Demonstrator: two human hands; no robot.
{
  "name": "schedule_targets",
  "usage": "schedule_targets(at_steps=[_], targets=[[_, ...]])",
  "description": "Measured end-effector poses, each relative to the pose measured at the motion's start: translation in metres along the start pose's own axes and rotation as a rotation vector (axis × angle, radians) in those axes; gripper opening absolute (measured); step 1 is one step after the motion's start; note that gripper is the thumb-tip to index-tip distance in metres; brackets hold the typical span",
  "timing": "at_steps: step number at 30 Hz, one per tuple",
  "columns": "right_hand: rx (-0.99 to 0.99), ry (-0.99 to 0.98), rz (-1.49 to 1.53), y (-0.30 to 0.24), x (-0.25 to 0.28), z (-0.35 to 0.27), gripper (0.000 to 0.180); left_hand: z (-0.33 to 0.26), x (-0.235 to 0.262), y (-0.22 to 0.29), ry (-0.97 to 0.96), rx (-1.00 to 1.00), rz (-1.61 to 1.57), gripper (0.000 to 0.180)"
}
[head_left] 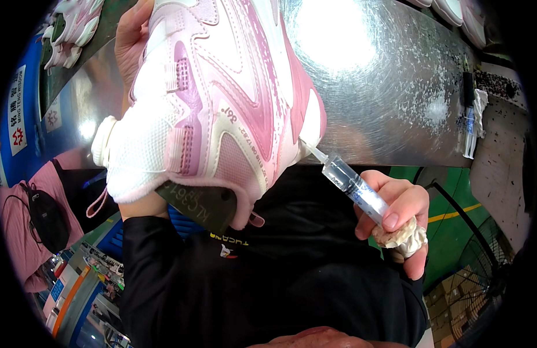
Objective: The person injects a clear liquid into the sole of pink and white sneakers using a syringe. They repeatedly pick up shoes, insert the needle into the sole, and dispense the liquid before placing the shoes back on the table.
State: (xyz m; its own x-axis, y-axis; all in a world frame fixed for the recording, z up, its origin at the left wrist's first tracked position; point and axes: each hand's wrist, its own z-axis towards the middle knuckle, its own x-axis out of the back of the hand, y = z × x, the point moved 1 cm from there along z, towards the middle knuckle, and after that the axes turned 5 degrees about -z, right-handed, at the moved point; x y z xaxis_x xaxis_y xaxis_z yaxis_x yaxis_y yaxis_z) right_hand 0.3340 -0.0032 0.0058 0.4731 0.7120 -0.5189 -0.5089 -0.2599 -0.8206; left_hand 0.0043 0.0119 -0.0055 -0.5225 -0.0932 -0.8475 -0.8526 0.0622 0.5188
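A pink and white sneaker [245, 75] is held up in front of me, tilted on its side, with its heel toward the right. My left hand [131, 43] grips it from behind; part of the fingers shows at the upper left and the rest is hidden by the shoe. In my right hand [399, 203] is a clear syringe [343, 177], pinched between thumb and fingers. Its thin tip meets the shoe at the heel, near the sole edge. A crumpled whitish wad [404, 238], cloth or glove, sits around the syringe's rear end in the palm.
Beyond the shoe lies a scratched steel table [384, 110]. Another syringe [470, 130] and a white crumpled strip [480, 104] rest at its right edge. More sneakers [77, 29] stand at the upper left. A person in pink [33, 220] is at the left; a black fan [477, 301] is at the lower right.
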Motion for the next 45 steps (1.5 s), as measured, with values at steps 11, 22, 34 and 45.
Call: schedule_targets(at_steps=[11,22,34,45], targets=[[0.047,-0.085,-0.174,0.001,0.000,-0.005,0.063,-0.006,-0.018,0.005,-0.034,0.025,0.034,0.021],[0.044,-0.116,-0.276,0.009,0.005,-0.004,0.062,-0.086,-0.021,0.016,0.367,-0.200,0.812,0.019],[0.071,-0.122,-0.370,0.019,-0.004,0.019,0.056,-0.174,0.012,0.027,0.638,-0.193,1.149,0.062],[0.001,-0.123,-0.436,0.018,-0.015,0.018,0.058,-0.221,-0.014,-0.045,0.572,0.118,0.196,0.076]])
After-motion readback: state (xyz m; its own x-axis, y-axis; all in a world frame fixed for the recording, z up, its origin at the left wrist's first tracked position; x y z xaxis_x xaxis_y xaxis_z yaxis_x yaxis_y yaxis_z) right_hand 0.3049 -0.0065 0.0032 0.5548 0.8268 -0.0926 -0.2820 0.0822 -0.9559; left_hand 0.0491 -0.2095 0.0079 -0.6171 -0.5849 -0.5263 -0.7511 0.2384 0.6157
